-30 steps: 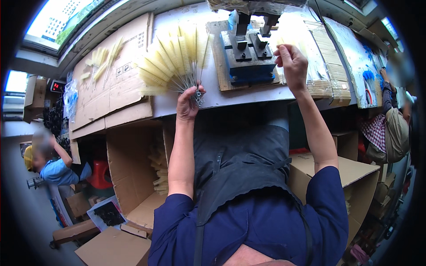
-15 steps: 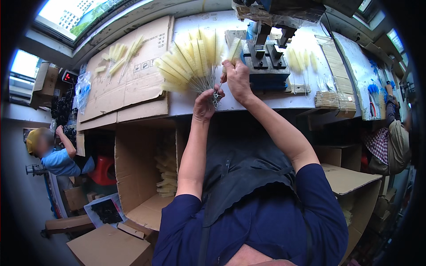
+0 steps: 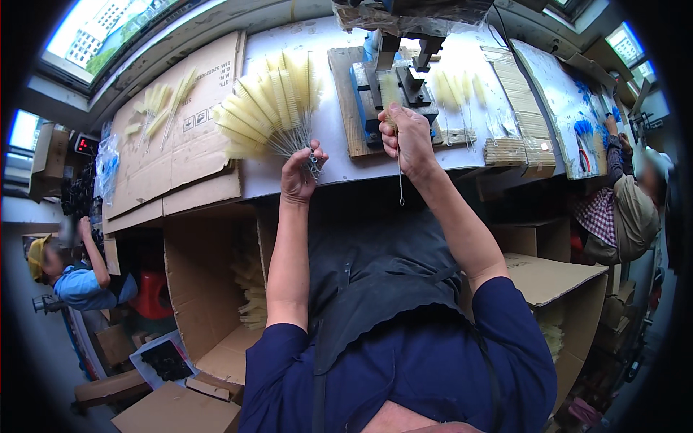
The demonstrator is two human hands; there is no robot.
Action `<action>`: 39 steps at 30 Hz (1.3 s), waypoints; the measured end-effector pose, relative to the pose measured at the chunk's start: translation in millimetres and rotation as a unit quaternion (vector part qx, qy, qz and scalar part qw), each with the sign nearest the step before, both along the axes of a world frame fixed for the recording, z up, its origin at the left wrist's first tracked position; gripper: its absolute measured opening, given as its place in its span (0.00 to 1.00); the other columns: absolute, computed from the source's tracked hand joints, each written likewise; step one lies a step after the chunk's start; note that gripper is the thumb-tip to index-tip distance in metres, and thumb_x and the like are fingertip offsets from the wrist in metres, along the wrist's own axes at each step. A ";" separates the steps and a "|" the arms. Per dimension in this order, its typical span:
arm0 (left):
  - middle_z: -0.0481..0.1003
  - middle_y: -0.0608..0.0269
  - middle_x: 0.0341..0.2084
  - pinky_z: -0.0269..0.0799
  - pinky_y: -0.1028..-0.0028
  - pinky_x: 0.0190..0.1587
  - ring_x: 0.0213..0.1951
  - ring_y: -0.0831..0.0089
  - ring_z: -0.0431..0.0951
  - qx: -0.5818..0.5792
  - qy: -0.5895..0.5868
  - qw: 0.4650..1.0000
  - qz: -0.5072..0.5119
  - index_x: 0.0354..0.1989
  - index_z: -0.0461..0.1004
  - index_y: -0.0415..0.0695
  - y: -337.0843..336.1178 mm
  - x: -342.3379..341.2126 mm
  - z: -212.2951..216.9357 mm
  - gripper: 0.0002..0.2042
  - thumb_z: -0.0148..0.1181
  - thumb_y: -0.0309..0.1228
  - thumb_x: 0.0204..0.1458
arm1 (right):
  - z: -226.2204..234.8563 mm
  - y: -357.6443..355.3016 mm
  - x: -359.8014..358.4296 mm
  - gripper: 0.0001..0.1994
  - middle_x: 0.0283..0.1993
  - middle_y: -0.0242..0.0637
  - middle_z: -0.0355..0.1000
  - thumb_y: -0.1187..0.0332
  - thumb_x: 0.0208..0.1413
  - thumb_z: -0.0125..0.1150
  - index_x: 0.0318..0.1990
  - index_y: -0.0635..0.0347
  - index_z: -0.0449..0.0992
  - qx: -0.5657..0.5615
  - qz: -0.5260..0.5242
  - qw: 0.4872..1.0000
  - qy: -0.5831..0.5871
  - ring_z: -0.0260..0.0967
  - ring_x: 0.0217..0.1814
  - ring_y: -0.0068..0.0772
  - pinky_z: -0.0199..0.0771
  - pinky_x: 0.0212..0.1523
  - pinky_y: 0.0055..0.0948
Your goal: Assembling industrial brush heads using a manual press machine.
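- Head view looks down on a seated person at a long white surface [image 3: 317, 137], both arms raised to it.
- Left hand [image 3: 299, 173] has its grip pressed together round the wire stems of a fanned bundle of yellow bottle brushes [image 3: 263, 108]; the bristle heads spread up and to the left of that grip.
- Right hand [image 3: 408, 137] pinches a single brush [image 3: 390, 97] by its upper stem, bristles just above the grip, wire tail hanging below it, right in front of the blue press fixture [image 3: 393, 90].
- Judging by the thick fan, a good many brushes look done already and gathered.
- More loose brushes [image 3: 458, 90] lie beyond and to the right of the right grip, and a carton of brushes [image 3: 253, 296] sits below the left arm, so plenty seems left.
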State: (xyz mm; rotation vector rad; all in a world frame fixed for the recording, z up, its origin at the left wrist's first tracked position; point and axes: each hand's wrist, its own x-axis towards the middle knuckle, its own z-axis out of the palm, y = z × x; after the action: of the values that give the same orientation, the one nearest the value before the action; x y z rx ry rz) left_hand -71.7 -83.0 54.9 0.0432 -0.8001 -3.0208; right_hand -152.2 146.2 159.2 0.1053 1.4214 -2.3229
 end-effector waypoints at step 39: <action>0.72 0.57 0.39 0.73 0.64 0.53 0.40 0.69 0.76 -0.023 -0.028 0.999 0.015 0.50 0.68 0.34 -1.6 -4.2 1.6 0.17 0.60 0.23 0.52 | 7.9 63.2 -29.1 0.18 0.18 0.28 0.66 0.57 0.68 0.51 0.31 0.62 0.73 0.119 0.005 0.992 0.046 0.54 0.10 0.12 0.53 0.08 0.14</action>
State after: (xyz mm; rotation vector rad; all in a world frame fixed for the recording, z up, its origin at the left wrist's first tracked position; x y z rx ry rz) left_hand -75.9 -84.5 56.5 0.1391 -0.8642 -2.9834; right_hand -181.3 209.3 167.2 0.0584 1.7367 -2.1665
